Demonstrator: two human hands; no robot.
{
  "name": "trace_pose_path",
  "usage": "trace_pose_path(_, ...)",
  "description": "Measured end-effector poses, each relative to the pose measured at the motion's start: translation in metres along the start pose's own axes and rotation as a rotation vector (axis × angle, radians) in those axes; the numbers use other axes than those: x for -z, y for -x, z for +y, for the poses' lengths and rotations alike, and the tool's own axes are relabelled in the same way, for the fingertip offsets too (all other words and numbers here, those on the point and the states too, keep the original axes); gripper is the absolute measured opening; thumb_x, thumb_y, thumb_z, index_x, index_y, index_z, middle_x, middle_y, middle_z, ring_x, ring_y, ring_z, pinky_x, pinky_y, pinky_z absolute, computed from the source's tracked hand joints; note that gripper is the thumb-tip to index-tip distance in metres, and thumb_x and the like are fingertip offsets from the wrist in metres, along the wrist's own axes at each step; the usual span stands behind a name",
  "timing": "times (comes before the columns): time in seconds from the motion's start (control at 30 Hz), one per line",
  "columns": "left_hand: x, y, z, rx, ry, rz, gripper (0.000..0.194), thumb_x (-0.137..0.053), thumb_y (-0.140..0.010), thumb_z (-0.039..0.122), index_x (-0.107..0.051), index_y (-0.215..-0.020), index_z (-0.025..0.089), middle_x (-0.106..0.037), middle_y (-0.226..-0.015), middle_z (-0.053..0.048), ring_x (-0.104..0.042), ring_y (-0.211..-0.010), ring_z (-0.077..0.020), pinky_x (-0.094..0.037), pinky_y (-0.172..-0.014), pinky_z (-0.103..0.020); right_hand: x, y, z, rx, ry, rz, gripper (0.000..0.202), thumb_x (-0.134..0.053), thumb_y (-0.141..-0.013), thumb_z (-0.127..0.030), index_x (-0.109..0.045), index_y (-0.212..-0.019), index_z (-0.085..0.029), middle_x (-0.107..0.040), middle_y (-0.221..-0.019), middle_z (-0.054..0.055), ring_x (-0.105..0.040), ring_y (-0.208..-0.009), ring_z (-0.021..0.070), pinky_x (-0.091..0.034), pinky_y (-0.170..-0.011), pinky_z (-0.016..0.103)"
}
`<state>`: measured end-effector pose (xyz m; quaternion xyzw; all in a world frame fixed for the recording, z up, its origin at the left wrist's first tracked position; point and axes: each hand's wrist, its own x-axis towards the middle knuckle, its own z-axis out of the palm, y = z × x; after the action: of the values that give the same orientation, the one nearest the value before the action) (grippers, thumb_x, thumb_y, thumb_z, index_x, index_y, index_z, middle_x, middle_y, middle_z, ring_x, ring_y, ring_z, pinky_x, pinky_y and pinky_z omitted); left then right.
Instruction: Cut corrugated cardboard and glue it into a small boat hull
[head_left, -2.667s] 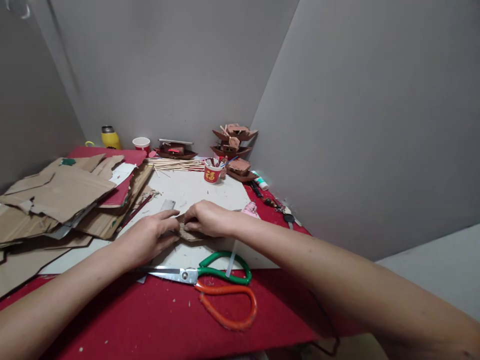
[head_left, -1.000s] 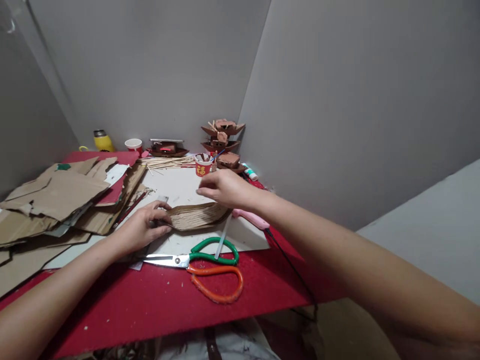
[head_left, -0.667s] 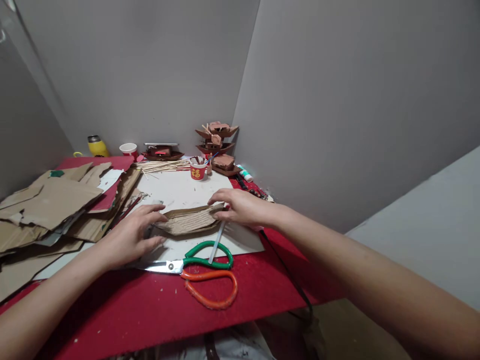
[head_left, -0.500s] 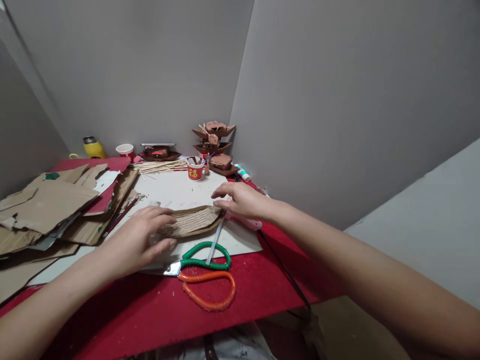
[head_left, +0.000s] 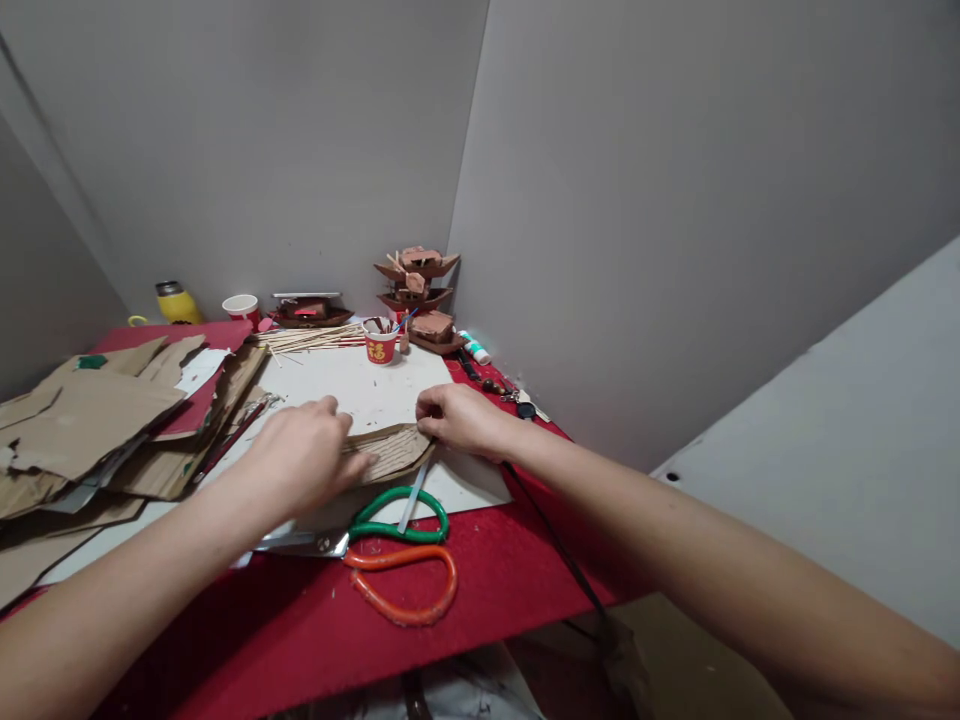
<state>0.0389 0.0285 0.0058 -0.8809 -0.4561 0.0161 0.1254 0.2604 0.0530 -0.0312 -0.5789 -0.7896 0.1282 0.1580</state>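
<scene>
Compared with half a second ago, the left hand [head_left: 304,462] has slid further right over the corrugated cardboard piece [head_left: 391,450], so less of the strip shows between the two hands; the right hand [head_left: 459,418] has dropped a little and now pinches the strip's right end. The scissors beneath have kept their place.

The left hand lies palm down, fingers spread flat, pressing the left part of the cardboard piece against the white board [head_left: 360,385]. The right hand grasps the strip's right tip between thumb and fingertips, knuckles raised.

The cardboard piece is a brown, ribbed strip with its fluting exposed, tapering to a rounded point under the right hand and lifting slightly off the board there. It lies directly between the hands, most of its left half hidden under the left palm.

Just nearer than the hands lie scissors [head_left: 390,545] with one green and one orange loop handle of smooth plastic, their steel blades pointing left under the left wrist; a thin pale stick [head_left: 409,492] crosses the green loop. All of this rests on a table [head_left: 315,630] covered in red, felt-like cloth flecked with scraps. Left of the left hand a heap of torn flat cardboard sheets [head_left: 82,425] overlaps. Beyond the hands stands a red paper cup [head_left: 379,345] beside a bundle of thin wooden skewers [head_left: 311,338]
</scene>
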Motion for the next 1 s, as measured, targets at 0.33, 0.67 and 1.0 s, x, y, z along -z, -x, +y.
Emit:
trace_pose_path(0.33, -0.02, 0.001, -0.02, 0.03, 0.174, 0.113, 0.034, -0.046, -0.089, 0.041, -0.065, -0.105, 0.016, -0.068, -0.095, -0.011, -0.064, -0.085, -0.0247, -0.047, -0.069, -0.032, -0.016, -0.009, -0.02, 0.001, 0.0, -0.03, 0.03, -0.06, -0.08, -0.017, -0.064, -0.109, -0.019, -0.072, -0.087, 0.005, -0.063, -0.078, 0.0184, -0.042, -0.067, 0.025)
trace_pose_path(0.67, -0.046, 0.008, 0.013, -0.249, 0.265, 0.062, 0.02, -0.051, -0.089, 0.027, -0.06, -0.104, 0.018, -0.063, -0.1, -0.01, -0.06, -0.093, -0.0239, -0.05, -0.08, -0.035, -0.017, -0.025, -0.031, 0.026, -0.044, -0.143, 0.025, -0.063, -0.078, -0.019, -0.069, -0.102, -0.017, -0.071, -0.086, 0.005, -0.062, -0.075, 0.0161, -0.042, -0.064, 0.022)
trace_pose_path(1.0, -0.061, 0.005, 0.01, -0.288, 0.235, 0.076, 0.018, -0.046, -0.092, 0.023, -0.057, -0.106, 0.019, -0.061, -0.096, -0.008, -0.057, -0.091, -0.0244, -0.048, -0.077, -0.036, 0.003, -0.023, -0.027, -0.148, -0.273, -0.408, 0.025, -0.048, -0.086, -0.015, -0.064, -0.067, -0.014, -0.063, -0.051, 0.001, -0.058, -0.045, 0.0122, -0.041, -0.044, 0.02)
